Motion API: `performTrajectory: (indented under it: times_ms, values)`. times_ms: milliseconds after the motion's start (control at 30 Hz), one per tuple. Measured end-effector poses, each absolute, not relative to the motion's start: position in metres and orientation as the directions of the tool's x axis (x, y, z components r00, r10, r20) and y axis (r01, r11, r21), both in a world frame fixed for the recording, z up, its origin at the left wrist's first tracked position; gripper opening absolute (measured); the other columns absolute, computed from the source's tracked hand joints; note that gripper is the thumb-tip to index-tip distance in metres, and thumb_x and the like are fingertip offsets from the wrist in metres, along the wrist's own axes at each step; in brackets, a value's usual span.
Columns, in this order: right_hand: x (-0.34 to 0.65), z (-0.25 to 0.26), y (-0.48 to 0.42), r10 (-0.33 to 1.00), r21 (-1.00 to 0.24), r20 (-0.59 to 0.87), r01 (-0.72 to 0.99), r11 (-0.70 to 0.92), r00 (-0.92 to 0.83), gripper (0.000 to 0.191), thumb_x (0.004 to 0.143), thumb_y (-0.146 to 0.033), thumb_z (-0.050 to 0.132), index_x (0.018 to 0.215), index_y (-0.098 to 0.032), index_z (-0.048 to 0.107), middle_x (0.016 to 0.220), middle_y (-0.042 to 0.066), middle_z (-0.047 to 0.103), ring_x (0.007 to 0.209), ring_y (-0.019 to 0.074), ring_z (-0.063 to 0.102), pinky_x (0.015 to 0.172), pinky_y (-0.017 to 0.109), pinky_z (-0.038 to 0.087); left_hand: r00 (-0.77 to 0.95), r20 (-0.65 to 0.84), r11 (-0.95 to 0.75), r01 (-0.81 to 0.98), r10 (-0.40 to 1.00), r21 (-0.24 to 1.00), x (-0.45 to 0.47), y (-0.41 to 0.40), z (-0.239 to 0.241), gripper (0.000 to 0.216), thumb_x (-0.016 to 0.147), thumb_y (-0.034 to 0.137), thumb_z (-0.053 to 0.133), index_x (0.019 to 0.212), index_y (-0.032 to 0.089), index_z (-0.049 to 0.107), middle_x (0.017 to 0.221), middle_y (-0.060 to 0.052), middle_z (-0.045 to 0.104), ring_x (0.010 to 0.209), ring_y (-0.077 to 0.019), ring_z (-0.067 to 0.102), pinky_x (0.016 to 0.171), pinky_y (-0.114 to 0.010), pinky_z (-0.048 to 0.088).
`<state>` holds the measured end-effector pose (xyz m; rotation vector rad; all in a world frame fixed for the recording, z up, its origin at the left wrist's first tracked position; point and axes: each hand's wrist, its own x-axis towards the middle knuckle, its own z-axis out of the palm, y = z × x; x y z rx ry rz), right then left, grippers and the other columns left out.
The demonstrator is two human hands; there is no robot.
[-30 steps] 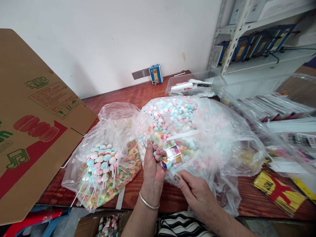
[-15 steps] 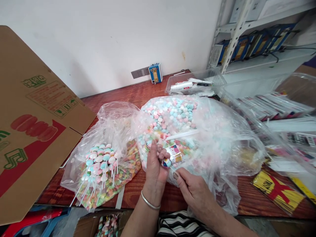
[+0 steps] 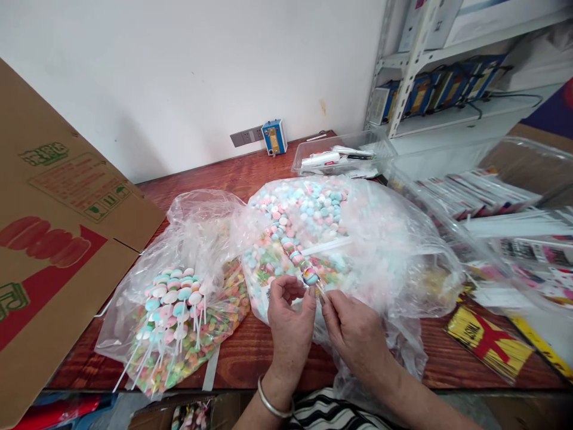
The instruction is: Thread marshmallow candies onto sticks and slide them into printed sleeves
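Note:
My right hand (image 3: 358, 328) pinches the lower end of a wrapped marshmallow stick (image 3: 310, 276). Pink and pale blue candies are stacked along it, slanting up and to the left, with a colourful print near its base. Close beside that base, my left hand (image 3: 290, 319) has curled fingers and its thumb apart from them; nothing shows between them. Behind both hands lies a large clear bag (image 3: 403, 257) full of pastel marshmallows. On the left, marshmallow lollipops (image 3: 172, 298) with white sticks rest on a clear bag of small coloured ring-shaped sweets (image 3: 224, 304).
A cardboard box (image 3: 67, 209) leans in at the left. Clear plastic bins hold pens (image 3: 322, 159) and stacked printed packets (image 3: 474, 194) at the back and right. Yellow-and-red packaging (image 3: 487, 343) lies near the table's front right. A metal shelf (image 3: 407, 77) stands behind.
My left hand has let go of the wrapped candies and drawn down, its fingers loosening. The stick now points upward, still in my right hand. The view has shifted slightly right.

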<state>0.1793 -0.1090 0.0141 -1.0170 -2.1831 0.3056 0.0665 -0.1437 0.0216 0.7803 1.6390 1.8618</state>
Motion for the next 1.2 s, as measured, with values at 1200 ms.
performTrajectory:
  times_ms: [1200]
  values:
    - [0.182, 0.018, -0.102, 0.88, -0.93, 0.201, 0.2, 0.31, -0.431, 0.028, 0.1, -0.034, 0.039, 0.081, -0.021, 0.053, 0.069, -0.002, 0.054, 0.063, 0.0141, 0.053, 0.058, 0.022, 0.04, -0.111, 0.542, -0.237, 0.813, 0.833, 0.531, 0.063, -0.156, 0.024, 0.012, 0.086, 0.014, 0.053, 0.077, 0.019, 0.059, 0.07, -0.003, 0.058, 0.069, -0.0171, 0.052, 0.067, -0.029, 0.039]
